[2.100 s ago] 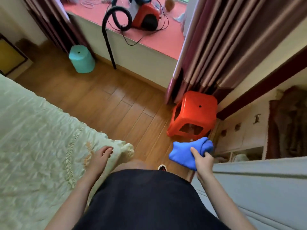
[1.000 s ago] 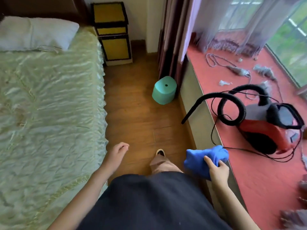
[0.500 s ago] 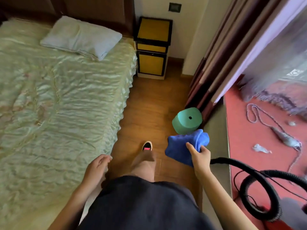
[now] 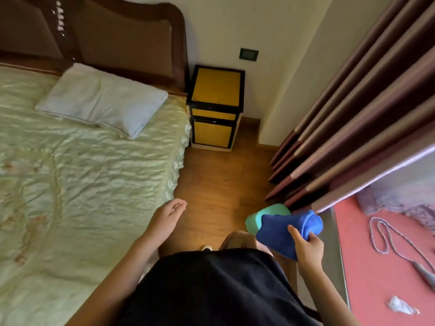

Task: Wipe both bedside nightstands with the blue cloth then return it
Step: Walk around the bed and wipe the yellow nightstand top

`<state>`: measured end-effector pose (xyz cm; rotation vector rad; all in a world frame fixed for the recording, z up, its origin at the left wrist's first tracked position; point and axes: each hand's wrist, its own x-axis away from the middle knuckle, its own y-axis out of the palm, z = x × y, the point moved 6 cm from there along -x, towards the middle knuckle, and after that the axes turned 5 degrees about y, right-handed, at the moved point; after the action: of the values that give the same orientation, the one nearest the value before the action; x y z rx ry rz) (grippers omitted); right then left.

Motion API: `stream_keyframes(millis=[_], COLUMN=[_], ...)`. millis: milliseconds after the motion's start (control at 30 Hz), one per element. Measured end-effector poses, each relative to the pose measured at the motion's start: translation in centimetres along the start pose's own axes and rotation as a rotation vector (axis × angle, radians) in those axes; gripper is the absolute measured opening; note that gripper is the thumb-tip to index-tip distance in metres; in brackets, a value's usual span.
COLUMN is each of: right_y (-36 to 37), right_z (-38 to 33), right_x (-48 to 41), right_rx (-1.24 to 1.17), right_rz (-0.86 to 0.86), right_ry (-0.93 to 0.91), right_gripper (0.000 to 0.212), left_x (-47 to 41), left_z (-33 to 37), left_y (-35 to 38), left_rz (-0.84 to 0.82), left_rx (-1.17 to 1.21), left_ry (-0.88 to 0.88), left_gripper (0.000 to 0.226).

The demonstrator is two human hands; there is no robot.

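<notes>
- Blue cloth (image 4: 286, 231): bunched roll, long axis slanting up-right toward curtain (image 4: 353, 118); clasped in right hand (image 4: 307, 251), over teal stool (image 4: 256, 218).
- Left hand (image 4: 168, 216): empty, loosely curled, beside bed (image 4: 82, 180).
- Yellow nightstand (image 4: 215, 107): ahead, against wall.

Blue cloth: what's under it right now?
The bunched blue cloth in the right hand hangs over a mint-green plastic stool standing on the wooden floor. The cloth covers most of the stool's top.

Blue cloth (image 4: 282, 234), yellow black-framed nightstand (image 4: 215, 107), pale green bedspread (image 4: 82, 180), mint stool (image 4: 255, 220), red sill (image 4: 381, 267).
</notes>
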<state>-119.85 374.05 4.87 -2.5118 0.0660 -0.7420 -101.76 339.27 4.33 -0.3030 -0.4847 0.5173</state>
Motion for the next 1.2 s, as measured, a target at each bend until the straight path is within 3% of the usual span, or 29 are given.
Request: stream_keyframes(millis=[300,500,633,700,833,1133,1200], right_y=[7.4,15.7,21.5,24.3,29.4,38.8,41.0], right_z=[-10.6,-21.7,-29.4,-32.5,-37.0,-43.2,-44.6], right_x=[-11.0,-19.5,-22.6,-23.6,-25.8,-30.5,-31.7], right_rx=[0.014,0.052,0.131,0.159,0.136,0.112,0.083], right_rz=[-0.006,-0.081,-0.214,-0.268,-0.286,-0.220,-0.190], right_ry=[0.021,-0.004,-0.103,-0.124,-0.133,-0.075,-0.076], right_gripper=[0.057,0.039,0.027,0.018,0.017,0.015,0.016], left_x=[-14.6,-25.0,-30.3,-32.8,-38.1,-54.0,-57.7], left_z=[3.1,4.6,6.3,7.0,7.7,10.1,10.2], left_y=[-1.5,-4.7,-7.7,-9.1,-11.3,-16.1,-16.7], left_rz=[0.016,0.131,0.187,0.206,0.187,-0.006,-0.034], left_rx=[0.067,0.108,0.099,0.079,0.036,-0.116,-0.112], left_ry=[-0.052,-0.192,-0.208,-0.211,-0.232,-0.149,-0.137], left_gripper=[0.017,0.015,0.040,0.034,0.018,0.022,0.038])
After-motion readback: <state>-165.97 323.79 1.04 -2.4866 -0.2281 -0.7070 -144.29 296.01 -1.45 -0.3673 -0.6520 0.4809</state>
